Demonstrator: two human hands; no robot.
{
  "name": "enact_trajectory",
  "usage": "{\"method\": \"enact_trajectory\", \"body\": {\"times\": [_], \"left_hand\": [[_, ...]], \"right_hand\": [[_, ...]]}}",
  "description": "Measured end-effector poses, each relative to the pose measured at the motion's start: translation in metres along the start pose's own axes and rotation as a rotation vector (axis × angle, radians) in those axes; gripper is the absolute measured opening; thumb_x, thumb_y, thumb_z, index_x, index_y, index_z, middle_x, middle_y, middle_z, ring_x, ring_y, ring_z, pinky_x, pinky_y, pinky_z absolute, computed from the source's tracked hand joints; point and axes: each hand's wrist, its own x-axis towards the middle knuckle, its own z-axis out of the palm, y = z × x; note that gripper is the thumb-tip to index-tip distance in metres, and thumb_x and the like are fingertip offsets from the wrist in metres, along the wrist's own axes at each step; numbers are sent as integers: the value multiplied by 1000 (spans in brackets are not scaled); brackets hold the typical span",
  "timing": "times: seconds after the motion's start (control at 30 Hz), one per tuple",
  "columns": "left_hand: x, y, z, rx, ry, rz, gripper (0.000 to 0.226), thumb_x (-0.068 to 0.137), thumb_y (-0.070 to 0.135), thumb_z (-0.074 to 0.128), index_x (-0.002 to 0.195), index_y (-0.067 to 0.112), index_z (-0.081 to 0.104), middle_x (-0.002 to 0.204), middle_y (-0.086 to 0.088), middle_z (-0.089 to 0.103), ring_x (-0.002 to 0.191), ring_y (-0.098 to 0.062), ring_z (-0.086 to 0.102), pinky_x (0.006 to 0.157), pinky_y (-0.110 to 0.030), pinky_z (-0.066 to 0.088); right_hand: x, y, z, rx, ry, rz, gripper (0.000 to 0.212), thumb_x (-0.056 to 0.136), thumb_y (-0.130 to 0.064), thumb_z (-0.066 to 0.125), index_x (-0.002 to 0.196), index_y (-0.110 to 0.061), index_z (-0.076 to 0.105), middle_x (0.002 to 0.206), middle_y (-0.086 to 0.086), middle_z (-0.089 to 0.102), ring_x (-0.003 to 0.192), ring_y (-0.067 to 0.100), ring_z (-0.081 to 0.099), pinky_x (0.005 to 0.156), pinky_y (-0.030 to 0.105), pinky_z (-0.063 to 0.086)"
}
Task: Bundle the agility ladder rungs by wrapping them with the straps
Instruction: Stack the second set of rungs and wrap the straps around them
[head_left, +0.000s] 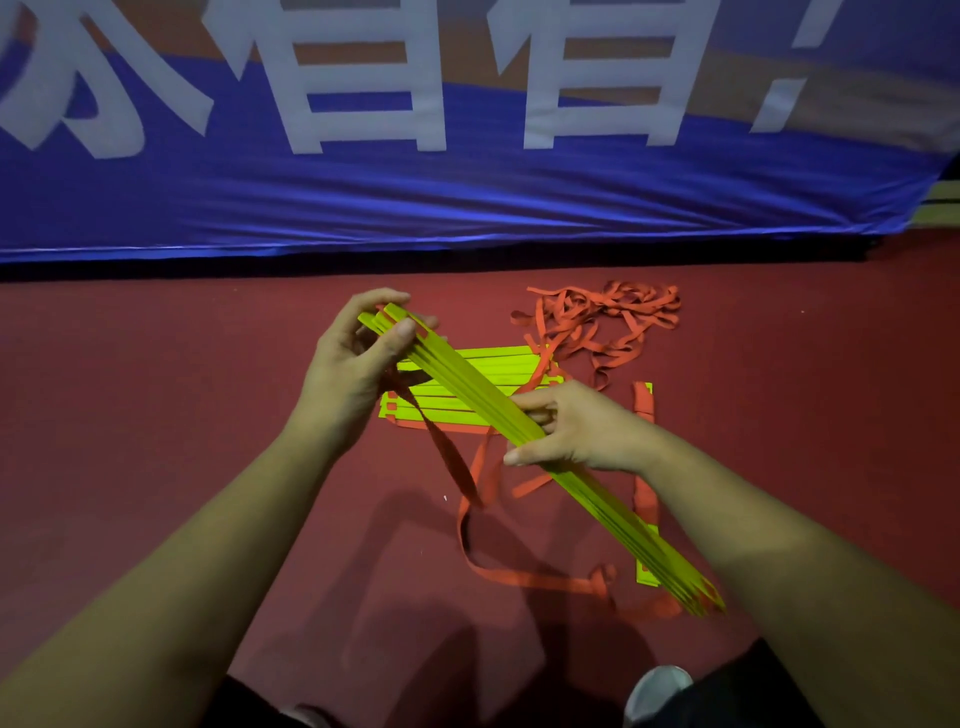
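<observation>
Head view, looking down past both my forearms at a dark red floor. I hold a stack of yellow-green rungs slanting from the upper centre of the frame down toward the lower right. My left hand is wrapped round the stack's upper end, fingers curled over the top and thumb lying across the flat side. My right hand clamps the stack near its middle, thumb on the near side and fingers curled on the far side.

An orange-red strap hangs from under my left hand down to the floor, where it loops toward the lower centre and ends in a knot.

Behind the held stack, more rungs lie flat on the floor in a loose row, straps threaded through their ends. One further rung lies at the right, partly hidden by my right arm. A tangled heap of strap sits on the floor in the upper right centre.

A blue banner with large white characters fills the top of the frame. A white shoe toe shows at the bottom edge.
</observation>
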Motion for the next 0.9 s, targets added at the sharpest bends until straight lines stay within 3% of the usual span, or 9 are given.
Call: {"method": "enact_trajectory", "body": {"times": [0.07, 0.23, 0.33, 0.4, 0.47, 0.53, 0.63, 0.7, 0.9], "left_hand": [[4, 3, 1, -4, 45, 19, 34, 79, 42, 77, 107, 30, 62, 105, -14, 72, 100, -37, 68, 61, -29, 57], [11, 8, -10, -52, 99, 36, 15, 91, 27, 63, 105, 25, 59, 96, -12, 72, 83, -28, 70, 47, -19, 46], [8, 6, -13, -78, 79, 32, 30, 82, 35, 68, 107, 22, 57, 93, -10, 72, 78, -27, 72, 43, -18, 39], [6, 3, -12, -57, 64, 26, 35, 80, 36, 66, 109, 22, 55, 95, -9, 73, 79, -26, 73, 41, -18, 38], [6, -1, -14, 6, 47, 19, 31, 87, 35, 64, 114, 23, 54, 99, -8, 73, 80, -24, 73, 41, -19, 42], [7, -4, -18, 91, 46, -2, 32, 91, 38, 60, 120, 26, 51, 100, -4, 72, 80, -18, 70, 46, -24, 52], [9, -14, -22, 241, 87, -46, 51, 90, 45, 64, 127, 13, 48, 81, 1, 63, 67, -4, 62, 61, -20, 54], [9, -27, -23, 382, 40, -130, 43, 91, 27, 63, 123, 2, 49, 72, 2, 58, 58, 1, 56, 59, -14, 48], [0, -52, -20, 694, -316, -357, 18, 91, 13, 66, 106, 6, 58, 71, -9, 59, 57, -14, 54, 54, -24, 47]], "right_hand": [[2, -1, 0, 15, 19, -25, 38, 77, -14, 79, 114, -21, 69, 100, 17, 70, 89, 13, 50, 82, 38, 39], [4, -18, 9, 46, -29, -10, 30, 83, -15, 75, 108, -29, 68, 94, -12, 68, 85, 2, 55, 79, 39, 50], [7, -12, 15, -28, -52, 67, 59, 69, -41, 84, 122, -22, 65, 106, -7, 71, 81, -10, 57, 80, 25, 49], [10, -7, 18, -65, -22, 112, 81, 56, -56, 85, 120, -11, 65, 111, 17, 70, 77, -2, 54, 71, 27, 45], [12, -4, 20, -51, -17, 99, 55, 64, -45, 84, 103, -9, 70, 101, 29, 67, 73, 11, 54, 66, 32, 41], [12, -6, 21, 9, 7, 111, 27, 73, -26, 83, 95, -14, 74, 94, 19, 73, 72, 13, 59, 65, 35, 46], [13, -9, 19, 112, 49, 100, 27, 78, -13, 79, 104, -11, 73, 95, 14, 75, 75, 13, 62, 67, 31, 51], [17, -11, 14, 200, 144, 56, 27, 80, -8, 77, 106, -10, 71, 90, 8, 75, 75, 14, 65, 69, 30, 55], [24, -9, -5, 580, 548, -34, 11, 84, -4, 70, 92, -10, 65, 77, 5, 68, 62, 17, 68, 56, 28, 56]]}}
